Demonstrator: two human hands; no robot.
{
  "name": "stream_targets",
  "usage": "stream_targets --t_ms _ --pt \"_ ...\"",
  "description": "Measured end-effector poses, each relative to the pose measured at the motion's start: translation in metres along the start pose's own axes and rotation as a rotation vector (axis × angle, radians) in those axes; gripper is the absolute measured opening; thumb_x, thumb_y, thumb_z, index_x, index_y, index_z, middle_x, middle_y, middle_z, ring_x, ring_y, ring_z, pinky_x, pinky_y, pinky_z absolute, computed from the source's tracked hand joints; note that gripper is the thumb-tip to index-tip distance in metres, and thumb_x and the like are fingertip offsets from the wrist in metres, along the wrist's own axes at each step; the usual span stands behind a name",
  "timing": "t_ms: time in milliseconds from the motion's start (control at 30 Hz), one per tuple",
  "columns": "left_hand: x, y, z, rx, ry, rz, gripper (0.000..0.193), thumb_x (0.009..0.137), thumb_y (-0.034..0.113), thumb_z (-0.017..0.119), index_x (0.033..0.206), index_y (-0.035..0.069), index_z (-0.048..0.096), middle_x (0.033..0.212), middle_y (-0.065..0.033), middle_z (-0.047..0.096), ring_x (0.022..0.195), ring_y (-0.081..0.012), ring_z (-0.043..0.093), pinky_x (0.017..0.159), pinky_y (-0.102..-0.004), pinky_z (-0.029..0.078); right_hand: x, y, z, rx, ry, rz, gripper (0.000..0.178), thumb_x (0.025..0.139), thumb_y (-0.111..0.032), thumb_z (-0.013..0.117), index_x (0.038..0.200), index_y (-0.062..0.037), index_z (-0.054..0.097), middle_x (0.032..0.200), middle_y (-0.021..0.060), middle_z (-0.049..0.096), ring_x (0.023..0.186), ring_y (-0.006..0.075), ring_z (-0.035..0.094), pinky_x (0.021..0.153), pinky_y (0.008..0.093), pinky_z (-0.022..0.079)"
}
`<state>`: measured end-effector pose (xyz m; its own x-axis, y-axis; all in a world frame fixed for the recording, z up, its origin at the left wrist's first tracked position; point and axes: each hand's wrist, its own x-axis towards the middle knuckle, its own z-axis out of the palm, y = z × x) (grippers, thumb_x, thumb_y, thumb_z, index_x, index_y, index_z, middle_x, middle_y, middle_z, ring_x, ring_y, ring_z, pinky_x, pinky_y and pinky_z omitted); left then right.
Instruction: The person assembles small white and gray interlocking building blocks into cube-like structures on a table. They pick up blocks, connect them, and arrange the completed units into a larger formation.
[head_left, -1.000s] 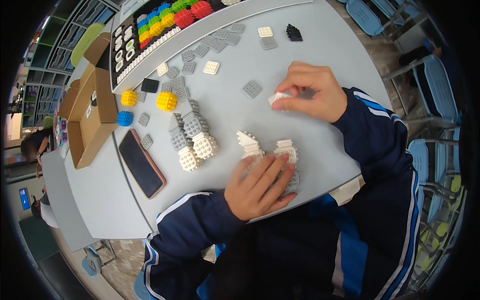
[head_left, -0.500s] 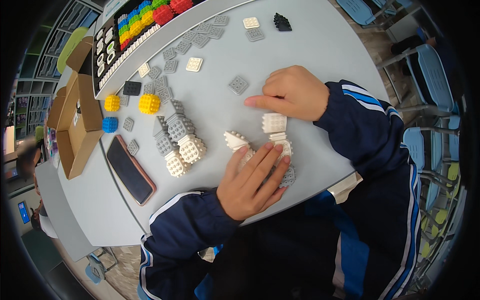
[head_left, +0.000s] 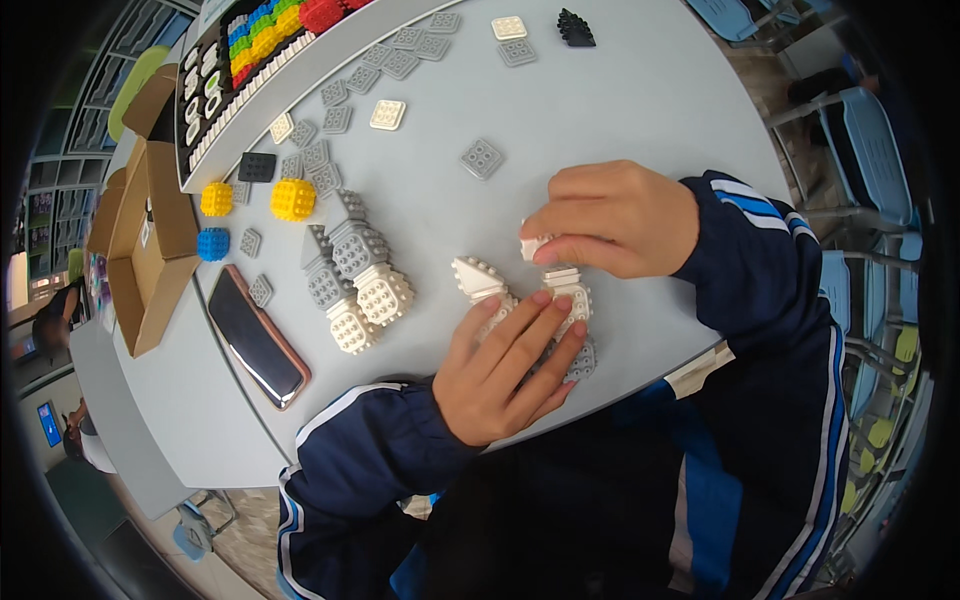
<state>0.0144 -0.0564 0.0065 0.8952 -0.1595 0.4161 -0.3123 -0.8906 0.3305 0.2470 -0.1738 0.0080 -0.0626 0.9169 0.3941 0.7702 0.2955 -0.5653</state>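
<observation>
My left hand [head_left: 505, 370] lies with its fingers stretched over a group of joined white and grey studded blocks [head_left: 580, 355], pressing on them near the table's front edge. A white wedge-shaped block [head_left: 476, 277] sticks out past its fingertips, and a white block column [head_left: 566, 292] shows beside them. Just above that column, my right hand [head_left: 612, 222] is closed in a pinch on a white studded block [head_left: 534, 244], which its fingers mostly hide. To the left stands a built piece of grey and white studded blocks [head_left: 358, 262].
Several grey square plates [head_left: 482, 158] are scattered over the table. Two yellow blocks, a blue block [head_left: 213, 243] and a black plate [head_left: 257, 167] lie at the left. A phone [head_left: 258, 338], a cardboard box [head_left: 155, 255] and a sorting tray [head_left: 262, 112] of colored blocks are farther left.
My right hand has come toward me and closed on the white block at the column's end; a gap now shows between them. My left hand has stayed over the joined blocks.
</observation>
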Motion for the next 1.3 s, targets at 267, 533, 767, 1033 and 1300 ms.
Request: stream_targets --t_ms 267,533,767,1033,1300 --pt "0.0 0.0 0.001 -0.015 0.0 -0.007 0.053 0.074 0.026 0.081 0.123 0.008 0.071 0.132 -0.0137 0.066 0.122 -0.0296 0.063 0.103 -0.0492 0.043 -0.003 0.003 -0.004 0.095 -0.057 0.137 0.033 0.083 -0.018 0.082 0.105 0.0002 0.066 0.085 0.0105 0.062 0.074 0.0285 0.06 0.067 0.038 0.049" --pt "0.0 -0.001 0.0 -0.011 -0.016 -0.002 0.051 0.081 0.026 0.077 0.127 0.006 0.069 0.134 -0.0132 0.064 0.126 -0.0279 0.06 0.101 -0.0481 0.047 0.0 0.022 -0.016 0.233 -0.027 0.309 0.033 0.078 -0.016 0.084 0.106 -0.0066 0.067 0.097 0.0023 0.061 0.087 0.0186 0.051 0.078 0.032 0.044" --pt "0.0 0.0 -0.001 -0.049 -0.011 -0.021 0.063 0.065 0.023 0.086 0.125 0.007 0.07 0.131 -0.0146 0.066 0.121 -0.0315 0.063 0.104 -0.0495 0.042 -0.002 0.031 -0.019 0.332 -0.034 0.427 0.04 0.081 -0.015 0.081 0.118 -0.0096 0.07 0.1 0.0002 0.06 0.081 0.0133 0.045 0.074 0.0251 0.041" --pt "0.002 0.001 0.001 -0.033 0.014 -0.077 0.068 0.063 0.019 0.087 0.127 0.008 0.069 0.133 -0.0144 0.064 0.121 -0.0318 0.063 0.105 -0.048 0.041 -0.006 0.03 -0.013 0.229 -0.055 0.326 0.043 0.086 -0.008 0.074 0.129 -0.0085 0.069 0.108 0.0041 0.059 0.089 0.0155 0.055 0.072 0.028 0.046" --pt "0.0 0.004 -0.001 -0.029 -0.007 -0.082 0.066 0.063 0.02 0.086 0.126 0.008 0.07 0.133 -0.0142 0.064 0.122 -0.0318 0.063 0.105 -0.0476 0.04 -0.001 0.016 -0.007 0.038 0.088 0.026 0.042 0.085 -0.006 0.075 0.126 -0.0011 0.068 0.113 0.0108 0.063 0.095 0.0245 0.059 0.078 0.0323 0.051"
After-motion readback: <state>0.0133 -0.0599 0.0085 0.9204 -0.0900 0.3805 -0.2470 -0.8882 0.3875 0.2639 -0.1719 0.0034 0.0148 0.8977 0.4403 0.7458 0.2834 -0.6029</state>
